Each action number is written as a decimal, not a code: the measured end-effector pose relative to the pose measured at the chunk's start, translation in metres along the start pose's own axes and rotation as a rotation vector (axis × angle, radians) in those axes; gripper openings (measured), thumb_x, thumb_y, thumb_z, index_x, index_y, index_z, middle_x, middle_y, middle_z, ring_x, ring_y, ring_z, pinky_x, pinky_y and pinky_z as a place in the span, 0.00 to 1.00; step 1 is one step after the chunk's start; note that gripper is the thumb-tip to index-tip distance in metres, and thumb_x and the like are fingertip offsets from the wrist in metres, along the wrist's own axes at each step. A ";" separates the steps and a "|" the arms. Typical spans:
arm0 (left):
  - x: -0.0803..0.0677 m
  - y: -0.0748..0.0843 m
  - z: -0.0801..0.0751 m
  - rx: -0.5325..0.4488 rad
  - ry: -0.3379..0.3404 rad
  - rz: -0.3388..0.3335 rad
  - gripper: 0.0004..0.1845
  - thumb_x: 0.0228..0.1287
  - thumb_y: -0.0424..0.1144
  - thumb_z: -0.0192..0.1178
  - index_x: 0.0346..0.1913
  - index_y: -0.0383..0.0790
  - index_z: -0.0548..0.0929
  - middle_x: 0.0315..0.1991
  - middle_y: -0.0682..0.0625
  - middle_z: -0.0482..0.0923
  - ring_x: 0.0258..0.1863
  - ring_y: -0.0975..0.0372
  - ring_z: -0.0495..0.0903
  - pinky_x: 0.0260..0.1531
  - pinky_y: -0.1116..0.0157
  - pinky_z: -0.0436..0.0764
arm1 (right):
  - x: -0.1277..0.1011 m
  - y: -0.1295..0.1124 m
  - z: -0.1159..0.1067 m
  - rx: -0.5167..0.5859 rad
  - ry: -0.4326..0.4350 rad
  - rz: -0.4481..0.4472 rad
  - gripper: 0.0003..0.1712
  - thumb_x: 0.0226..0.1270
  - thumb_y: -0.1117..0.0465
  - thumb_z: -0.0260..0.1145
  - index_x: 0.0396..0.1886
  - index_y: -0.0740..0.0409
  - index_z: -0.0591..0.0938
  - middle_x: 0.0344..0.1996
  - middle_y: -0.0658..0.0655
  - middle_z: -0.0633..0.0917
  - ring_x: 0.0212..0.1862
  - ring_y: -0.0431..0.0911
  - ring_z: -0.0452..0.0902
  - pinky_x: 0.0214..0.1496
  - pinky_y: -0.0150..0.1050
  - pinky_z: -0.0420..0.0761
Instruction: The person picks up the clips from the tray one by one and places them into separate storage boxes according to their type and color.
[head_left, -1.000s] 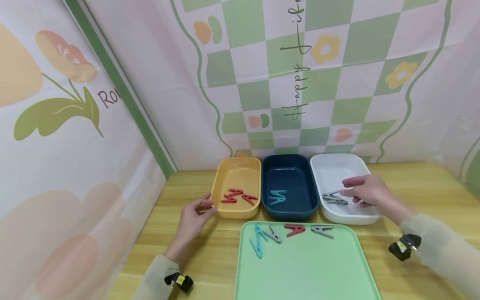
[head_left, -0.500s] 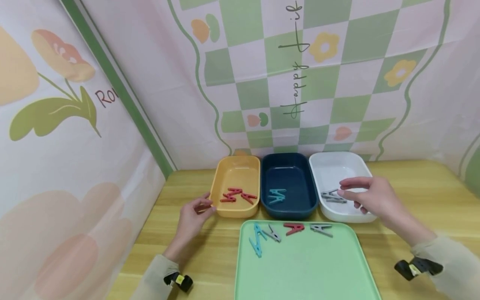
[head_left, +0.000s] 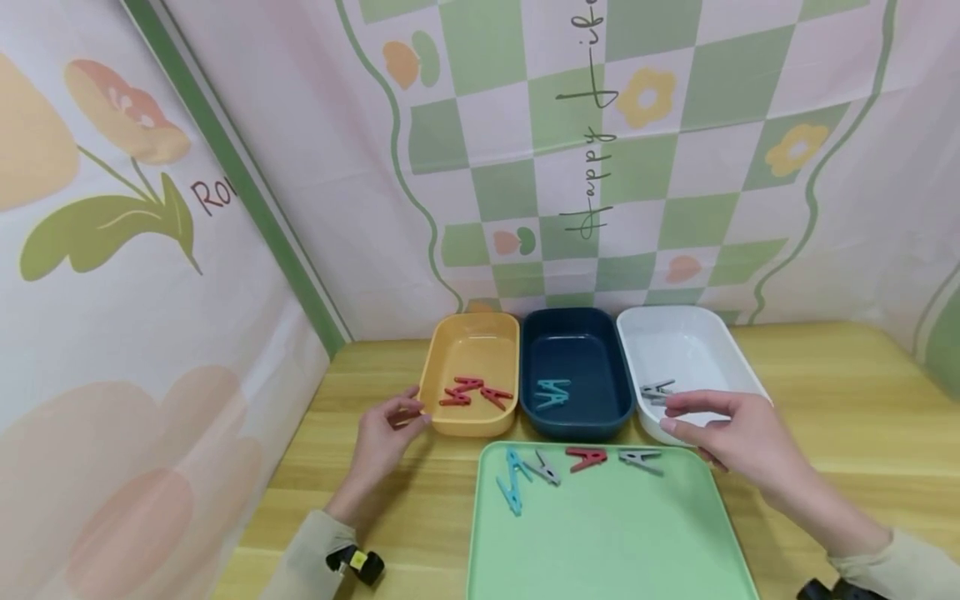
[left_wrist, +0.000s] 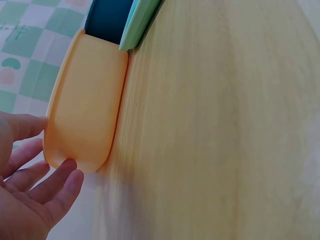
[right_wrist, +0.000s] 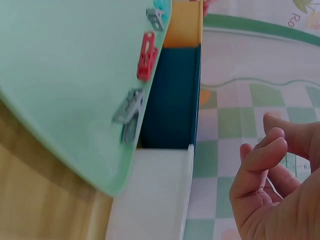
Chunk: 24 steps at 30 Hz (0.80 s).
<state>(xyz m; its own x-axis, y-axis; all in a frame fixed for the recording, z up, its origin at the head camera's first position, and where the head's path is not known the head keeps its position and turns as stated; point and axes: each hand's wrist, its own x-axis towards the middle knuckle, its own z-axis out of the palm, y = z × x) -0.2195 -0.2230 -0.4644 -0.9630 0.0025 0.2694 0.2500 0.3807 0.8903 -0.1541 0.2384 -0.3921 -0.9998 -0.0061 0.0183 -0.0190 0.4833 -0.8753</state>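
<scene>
Your right hand (head_left: pixel 731 429) hovers empty with fingers loosely extended over the near edge of the white bin (head_left: pixel 693 350), just behind the grey clothespin (head_left: pixel 640 457) on the green tray (head_left: pixel 607 542). Part of that bin's near rim is hidden behind your fingers; two grey pegs (head_left: pixel 657 390) show inside it. Your left hand (head_left: pixel 386 433) rests relaxed against the near left corner of the yellow bin (head_left: pixel 472 342), fingers touching its wall, gripping nothing. Red pegs (head_left: pixel 472 392) lie inside it. On the tray's far edge also lie a red clothespin (head_left: pixel 587 457), another grey one (head_left: pixel 545 468) and blue ones (head_left: pixel 512 482). The navy bin (head_left: pixel 573 350) holds a blue peg (head_left: pixel 553 393). The tray's near edge is cut off, as is the counter (head_left: pixel 847 392). The right wrist view is blurred.
</scene>
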 end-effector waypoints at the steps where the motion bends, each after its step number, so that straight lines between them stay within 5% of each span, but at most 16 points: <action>1: 0.000 0.000 0.000 0.001 0.000 0.000 0.12 0.61 0.26 0.74 0.46 0.27 0.86 0.66 0.36 0.79 0.52 0.45 0.87 0.48 0.64 0.89 | -0.002 0.000 0.002 0.012 -0.002 0.004 0.24 0.66 0.55 0.79 0.56 0.65 0.87 0.12 0.53 0.77 0.14 0.44 0.69 0.13 0.37 0.69; 9: 0.000 -0.002 0.000 -0.003 0.001 -0.001 0.12 0.61 0.26 0.74 0.46 0.26 0.86 0.66 0.37 0.80 0.52 0.44 0.87 0.49 0.64 0.89 | -0.016 0.004 0.016 0.087 -0.056 0.016 0.24 0.64 0.58 0.80 0.55 0.67 0.86 0.13 0.53 0.78 0.13 0.42 0.67 0.13 0.37 0.71; 20: 0.000 -0.002 0.000 -0.009 0.002 -0.001 0.12 0.61 0.26 0.74 0.46 0.27 0.86 0.66 0.37 0.80 0.50 0.45 0.88 0.48 0.64 0.89 | -0.024 0.013 0.030 0.059 -0.098 0.063 0.23 0.63 0.57 0.80 0.55 0.63 0.87 0.12 0.53 0.75 0.13 0.43 0.66 0.12 0.37 0.71; 24: 0.000 -0.001 0.000 -0.008 0.001 0.000 0.12 0.61 0.25 0.74 0.46 0.26 0.86 0.66 0.37 0.80 0.50 0.45 0.88 0.48 0.64 0.89 | -0.024 0.020 0.032 0.043 -0.113 0.050 0.24 0.63 0.58 0.81 0.55 0.64 0.87 0.20 0.55 0.82 0.14 0.44 0.69 0.12 0.38 0.73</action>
<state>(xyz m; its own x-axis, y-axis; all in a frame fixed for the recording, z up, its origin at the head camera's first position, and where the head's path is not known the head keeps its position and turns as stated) -0.2200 -0.2234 -0.4654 -0.9629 0.0013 0.2699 0.2508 0.3735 0.8931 -0.1305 0.2205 -0.4253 -0.9935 -0.0828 -0.0782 0.0331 0.4477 -0.8936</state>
